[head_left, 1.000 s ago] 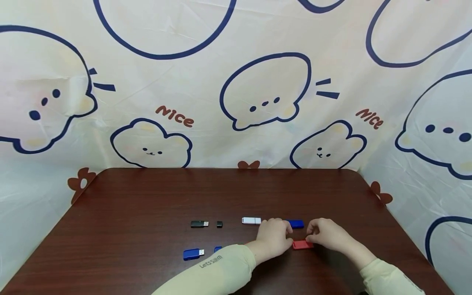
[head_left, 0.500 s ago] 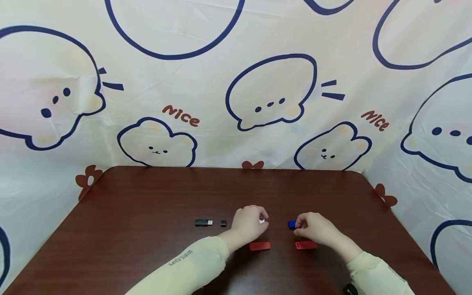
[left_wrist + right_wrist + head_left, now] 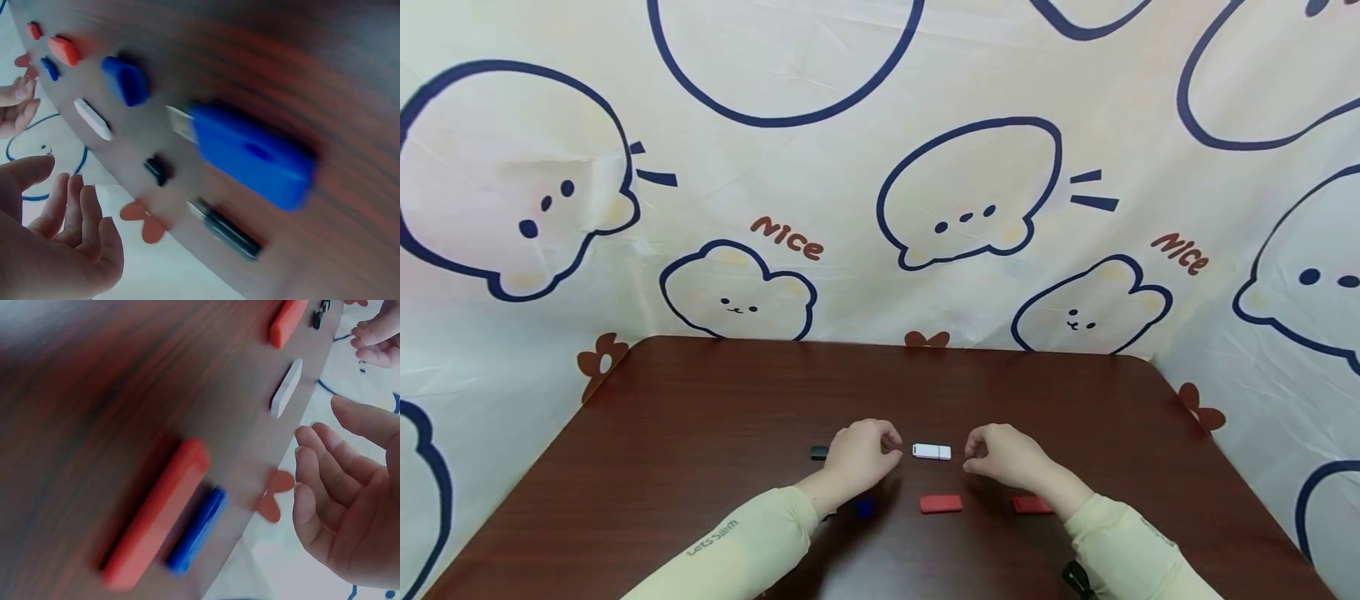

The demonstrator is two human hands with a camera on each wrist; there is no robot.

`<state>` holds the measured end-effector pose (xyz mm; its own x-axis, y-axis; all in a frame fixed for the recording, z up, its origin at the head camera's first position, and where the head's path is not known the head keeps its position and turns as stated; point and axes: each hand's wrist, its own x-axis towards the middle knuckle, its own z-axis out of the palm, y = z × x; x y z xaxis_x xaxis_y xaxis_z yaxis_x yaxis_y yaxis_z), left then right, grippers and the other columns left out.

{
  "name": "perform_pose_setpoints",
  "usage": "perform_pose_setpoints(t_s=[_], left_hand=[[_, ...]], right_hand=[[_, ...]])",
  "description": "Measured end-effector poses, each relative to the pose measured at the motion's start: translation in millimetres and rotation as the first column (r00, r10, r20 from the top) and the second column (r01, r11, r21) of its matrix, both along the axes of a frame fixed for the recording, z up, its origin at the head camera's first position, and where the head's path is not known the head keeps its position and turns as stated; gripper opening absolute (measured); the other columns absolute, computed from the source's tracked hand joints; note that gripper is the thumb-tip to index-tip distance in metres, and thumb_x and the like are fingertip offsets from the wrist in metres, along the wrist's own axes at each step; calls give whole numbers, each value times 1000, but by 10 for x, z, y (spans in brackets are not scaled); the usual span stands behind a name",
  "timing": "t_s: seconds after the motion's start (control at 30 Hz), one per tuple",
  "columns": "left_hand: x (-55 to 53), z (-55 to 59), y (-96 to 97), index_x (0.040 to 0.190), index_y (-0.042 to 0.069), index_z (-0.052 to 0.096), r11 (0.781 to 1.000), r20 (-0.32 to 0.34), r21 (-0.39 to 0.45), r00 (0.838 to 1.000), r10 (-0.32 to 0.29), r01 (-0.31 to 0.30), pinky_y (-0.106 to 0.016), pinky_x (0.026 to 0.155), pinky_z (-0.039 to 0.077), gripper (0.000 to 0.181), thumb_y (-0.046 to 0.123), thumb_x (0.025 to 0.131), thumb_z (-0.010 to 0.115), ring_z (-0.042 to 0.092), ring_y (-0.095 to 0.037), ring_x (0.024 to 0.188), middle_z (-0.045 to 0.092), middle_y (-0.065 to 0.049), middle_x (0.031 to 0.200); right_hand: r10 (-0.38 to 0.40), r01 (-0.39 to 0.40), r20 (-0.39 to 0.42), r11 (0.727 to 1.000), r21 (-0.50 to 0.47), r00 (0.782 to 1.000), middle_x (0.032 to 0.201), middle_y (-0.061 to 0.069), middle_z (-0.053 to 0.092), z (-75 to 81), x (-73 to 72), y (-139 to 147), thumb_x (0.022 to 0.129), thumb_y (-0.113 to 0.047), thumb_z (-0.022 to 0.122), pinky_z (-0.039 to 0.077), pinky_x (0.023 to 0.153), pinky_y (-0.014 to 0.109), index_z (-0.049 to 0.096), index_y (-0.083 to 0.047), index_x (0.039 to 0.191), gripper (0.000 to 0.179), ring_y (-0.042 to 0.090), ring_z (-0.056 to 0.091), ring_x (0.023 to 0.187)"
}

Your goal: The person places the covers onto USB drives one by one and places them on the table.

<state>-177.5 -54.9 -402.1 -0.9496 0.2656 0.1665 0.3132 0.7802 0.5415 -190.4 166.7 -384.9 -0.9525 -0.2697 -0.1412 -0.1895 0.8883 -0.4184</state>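
Observation:
Between my two hands lies a white USB stick (image 3: 932, 452), flat on the table. My left hand (image 3: 861, 454) hovers to its left with fingers loosely curled and nothing in them. It partly hides a black USB stick (image 3: 818, 452); the left wrist view shows that stick and its loose black cap (image 3: 156, 170). Nearer lies an uncapped blue USB stick (image 3: 256, 156), its metal plug toward a separate blue cap (image 3: 125, 81). My right hand (image 3: 1003, 457), empty too, hangs right of the white stick with thumb and fingers apart.
Two red sticks lie nearer the front, one in the middle (image 3: 941, 503) and one by the right forearm (image 3: 156, 515). Beside the latter is a blue stick (image 3: 197, 531), hidden in the head view. A patterned cloth (image 3: 835, 167) stands behind the brown table (image 3: 745, 375).
From around the right red stick, both hands have moved left. The left hand passed over the white stick, which now shows whole; the right passed the blue one. The head view has shifted slightly.

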Motion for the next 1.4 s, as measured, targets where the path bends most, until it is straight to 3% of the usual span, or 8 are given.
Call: perform_pose_setpoints(t_s=[0.23, 0.4, 0.67, 1.03, 1.4], left_hand=[[22, -30, -257, 87, 14, 68, 999, -12, -28, 999, 35, -35, -40, 77, 47, 7, 15, 80, 70, 65, -15, 78, 70, 1, 85], [13, -85, -463, 86, 12, 68, 996, -42, -71, 997, 59, -62, -43, 78, 46, 8, 12, 78, 70, 65, -17, 80, 69, -1, 86], [-25, -217, -705, 88, 10, 69, 988, -63, -144, 997, 41, -50, -46, 79, 46, 16, 12, 72, 75, 61, -25, 89, 67, -4, 88], [-48, -275, -810, 90, 10, 72, 961, -68, -262, 995, 74, -90, -42, 75, 45, 18, 20, 75, 76, 58, -23, 86, 66, -4, 90], [-81, -278, -820, 76, 14, 64, 967, -55, -240, 996, 73, -85, -39, 68, 44, 13, 17, 73, 77, 57, -17, 75, 61, 1, 76]], right_hand=[[73, -73, -22, 997, 28, 997, 70, -4, 58, -20, -101, -332, 77, -20, 75, 38, 56, 27, 66, -13, 81, 12, 11, 46, 61], [131, -131, -12, 991, 29, 991, 74, -3, 61, -49, -164, -565, 79, -21, 73, 43, 59, 29, 67, -12, 84, 12, 11, 49, 64], [200, -201, 27, 976, 81, 980, 84, -1, 65, -55, -249, -891, 79, -21, 72, 47, 65, 34, 66, -12, 88, 14, 12, 54, 70], [216, -219, 40, 972, 91, 976, 68, -6, 56, -113, -315, -1193, 78, -26, 73, 39, 55, 28, 62, -16, 73, 16, 10, 48, 61], [203, -202, 2, 972, 124, 979, 64, -5, 52, -194, -354, -1345, 73, -22, 78, 37, 52, 27, 56, -16, 67, 24, 10, 46, 58]])
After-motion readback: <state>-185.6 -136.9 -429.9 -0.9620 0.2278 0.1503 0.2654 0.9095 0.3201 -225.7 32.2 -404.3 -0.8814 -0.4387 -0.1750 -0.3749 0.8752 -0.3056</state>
